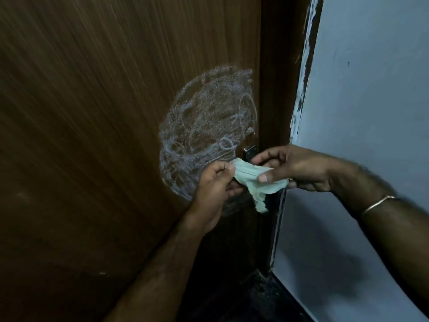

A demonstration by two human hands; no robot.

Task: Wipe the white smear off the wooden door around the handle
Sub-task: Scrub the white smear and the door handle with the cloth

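Both hands' grip on cloth [253, 180]

both hands [213, 182] [294, 168] pinch pale cloth [255, 180] by smeared door [92, 112] handle [249, 151].

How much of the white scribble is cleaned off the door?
Nearly none looks cleaned: the white smear covers a big round patch of the wooden door, above the handle. Right now the left hand and right hand both grip the pale cloth, which hangs off the door. All the wiping is left.
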